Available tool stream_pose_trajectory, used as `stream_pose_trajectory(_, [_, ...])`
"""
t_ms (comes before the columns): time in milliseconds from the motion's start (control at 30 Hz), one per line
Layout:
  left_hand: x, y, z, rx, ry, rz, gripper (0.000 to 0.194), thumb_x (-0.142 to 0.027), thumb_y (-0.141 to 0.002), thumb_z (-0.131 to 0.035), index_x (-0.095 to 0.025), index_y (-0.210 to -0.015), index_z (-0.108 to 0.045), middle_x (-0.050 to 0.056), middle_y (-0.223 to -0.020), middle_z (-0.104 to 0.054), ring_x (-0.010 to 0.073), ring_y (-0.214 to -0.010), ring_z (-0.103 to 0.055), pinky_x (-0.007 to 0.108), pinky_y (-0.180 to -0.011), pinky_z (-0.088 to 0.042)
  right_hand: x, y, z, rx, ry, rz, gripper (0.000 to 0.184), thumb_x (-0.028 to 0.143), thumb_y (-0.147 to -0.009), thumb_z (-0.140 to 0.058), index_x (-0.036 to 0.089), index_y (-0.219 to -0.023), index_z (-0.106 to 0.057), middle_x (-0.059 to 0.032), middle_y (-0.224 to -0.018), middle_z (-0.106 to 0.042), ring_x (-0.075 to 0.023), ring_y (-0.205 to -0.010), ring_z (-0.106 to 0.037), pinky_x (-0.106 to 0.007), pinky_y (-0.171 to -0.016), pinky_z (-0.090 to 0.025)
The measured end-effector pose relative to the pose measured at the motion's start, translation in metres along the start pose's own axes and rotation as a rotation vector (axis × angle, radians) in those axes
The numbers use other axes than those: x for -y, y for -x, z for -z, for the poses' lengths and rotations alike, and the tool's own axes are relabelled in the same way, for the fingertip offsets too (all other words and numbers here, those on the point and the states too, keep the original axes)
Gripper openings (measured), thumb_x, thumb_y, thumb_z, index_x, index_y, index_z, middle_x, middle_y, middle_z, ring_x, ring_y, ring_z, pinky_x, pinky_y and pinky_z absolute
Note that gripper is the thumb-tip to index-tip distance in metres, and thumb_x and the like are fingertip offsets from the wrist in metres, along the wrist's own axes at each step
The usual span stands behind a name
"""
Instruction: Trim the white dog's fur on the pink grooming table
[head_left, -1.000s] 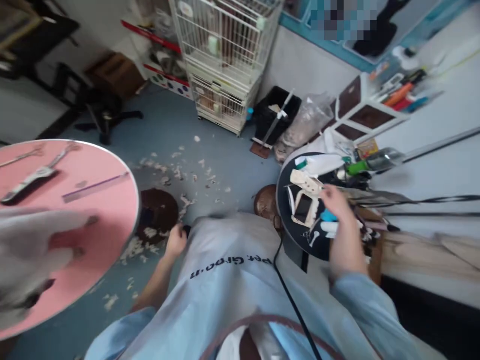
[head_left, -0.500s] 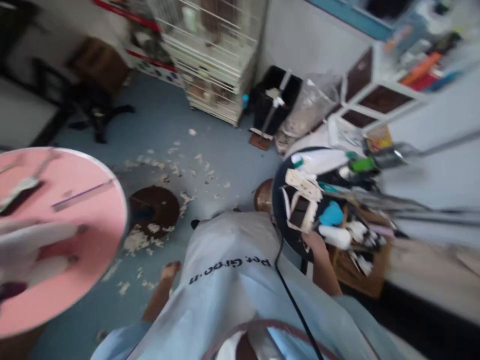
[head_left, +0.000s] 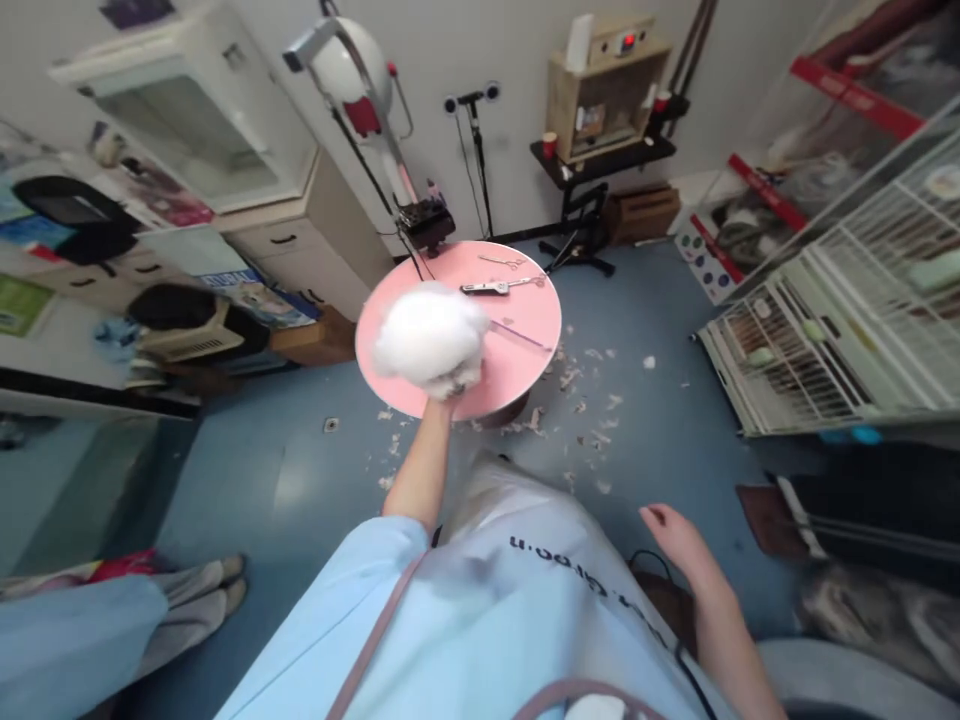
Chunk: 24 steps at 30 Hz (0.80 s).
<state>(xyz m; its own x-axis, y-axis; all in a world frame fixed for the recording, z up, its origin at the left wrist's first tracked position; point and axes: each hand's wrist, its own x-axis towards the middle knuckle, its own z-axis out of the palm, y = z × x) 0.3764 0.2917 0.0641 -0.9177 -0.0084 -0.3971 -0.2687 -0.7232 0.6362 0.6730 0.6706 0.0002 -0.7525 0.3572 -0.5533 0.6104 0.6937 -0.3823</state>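
Observation:
A fluffy white dog (head_left: 429,338) stands on a round pink table (head_left: 525,345) ahead of me. My left arm reaches forward to it, and my left hand (head_left: 441,402) is at the dog's near underside, its fingers buried in the fur. My right hand (head_left: 671,535) hangs low at my right side above the blue floor, fingers loosely apart and holding nothing. On the table behind the dog lie scissors (head_left: 504,262), a dark-handled comb or tool (head_left: 495,287) and a thin purple comb (head_left: 523,337). I wear a light blue apron (head_left: 487,620).
Clumps of cut white fur (head_left: 581,395) litter the blue floor right of the table. White wire cages (head_left: 840,320) stand at the right. A stand dryer (head_left: 352,70) and cabinets (head_left: 247,190) are behind the table. Another person's legs and feet (head_left: 187,600) are at the lower left.
My view swung left from the cluttered black tool tray to the pink table. My right hand left the tray and dropped to my side. My left hand rose to the dog.

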Motion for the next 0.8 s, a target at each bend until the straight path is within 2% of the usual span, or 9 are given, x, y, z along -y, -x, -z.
stream_pose_trajectory(100, [-0.021, 0.000, -0.013, 0.137, 0.036, 0.057, 0.028, -0.032, -0.083, -0.061, -0.016, -0.106, -0.060, 0.009, -0.106, -0.062, 0.0179, -0.093, -0.057, 0.034, -0.083, -0.050, 0.081, -0.047, -0.014, 0.110, 0.035, 0.150, 0.023, 0.034, -0.082, -0.049, 0.023, -0.083, -0.069, -0.0105, -0.095, -0.073, -0.0275, -0.092, -0.067, -0.035, -0.084, -0.051])
stream_pose_trajectory(200, [-0.034, -0.007, -0.024, 0.198, 0.072, 0.126, 0.027, -0.032, -0.082, -0.063, -0.018, -0.105, -0.061, 0.006, -0.111, -0.061, 0.0171, -0.095, -0.058, 0.030, -0.079, -0.052, 0.155, -0.098, -0.031, 0.170, 0.091, 0.259, 0.026, 0.031, -0.082, -0.056, 0.017, -0.097, -0.071, -0.0118, -0.101, -0.071, -0.0246, -0.096, -0.066, -0.029, -0.085, -0.048])
stream_pose_trajectory(300, [-0.031, -0.016, -0.031, 0.187, 0.093, 0.142, 0.029, -0.039, -0.083, -0.062, -0.018, -0.103, -0.063, 0.006, -0.107, -0.063, 0.0178, -0.091, -0.059, 0.029, -0.071, -0.052, 0.218, -0.153, -0.035, 0.162, 0.164, 0.334, 0.040, 0.031, -0.082, -0.060, 0.014, -0.118, -0.064, -0.0129, -0.110, -0.068, -0.0223, -0.104, -0.062, -0.026, -0.090, -0.045])
stream_pose_trajectory(400, [-0.017, -0.019, -0.026, 0.117, 0.077, 0.148, 0.032, -0.033, -0.073, -0.072, -0.017, -0.100, -0.063, 0.006, -0.095, -0.064, 0.0171, -0.078, -0.058, 0.026, -0.058, -0.048, 0.267, -0.205, -0.024, 0.095, 0.255, 0.389, 0.042, 0.029, -0.085, -0.056, 0.015, -0.124, -0.060, -0.0153, -0.124, -0.058, -0.0233, -0.115, -0.055, -0.027, -0.097, -0.040])
stream_pose_trajectory(533, [0.004, -0.008, -0.009, 0.014, 0.024, -0.001, 0.042, -0.024, -0.061, -0.078, -0.019, -0.100, -0.063, 0.004, -0.085, -0.064, 0.0142, -0.073, -0.056, 0.025, -0.061, -0.044, 0.310, -0.256, -0.006, 0.007, 0.356, 0.434, 0.036, 0.031, -0.088, -0.051, 0.014, -0.118, -0.064, -0.0175, -0.130, -0.049, -0.0262, -0.117, -0.052, -0.033, -0.100, -0.038])
stream_pose_trajectory(600, [0.018, 0.002, -0.005, -0.075, -0.082, -0.090, 0.039, -0.018, -0.053, -0.080, -0.015, -0.089, -0.065, 0.003, -0.072, -0.062, 0.0114, -0.063, -0.053, 0.022, -0.057, -0.039, 0.322, -0.270, -0.001, 0.006, 0.388, 0.447, 0.036, 0.032, -0.085, -0.055, 0.012, -0.113, -0.065, -0.0186, -0.125, -0.051, -0.0272, -0.115, -0.052, -0.034, -0.097, -0.039])
stream_pose_trajectory(700, [0.042, 0.011, -0.016, -0.183, -0.145, -0.210, 0.033, -0.013, -0.047, -0.081, -0.009, -0.075, -0.066, 0.005, -0.069, -0.064, 0.0109, -0.062, -0.052, 0.022, -0.058, -0.037, 0.329, -0.280, 0.002, 0.019, 0.405, 0.452, 0.046, 0.033, -0.078, -0.064, 0.008, -0.117, -0.060, -0.0203, -0.118, -0.055, -0.0265, -0.108, -0.055, -0.034, -0.092, -0.042])
stream_pose_trajectory(800, [0.060, 0.008, -0.040, -0.303, -0.105, -0.356, 0.025, -0.017, -0.052, -0.078, -0.011, -0.072, -0.063, 0.001, -0.067, -0.062, 0.0086, -0.061, -0.049, 0.021, -0.060, -0.036, 0.327, -0.278, 0.006, 0.041, 0.387, 0.480, 0.055, 0.034, -0.077, -0.066, 0.006, -0.122, -0.054, -0.0198, -0.109, -0.061, -0.0235, -0.098, -0.058, -0.031, -0.086, -0.044])
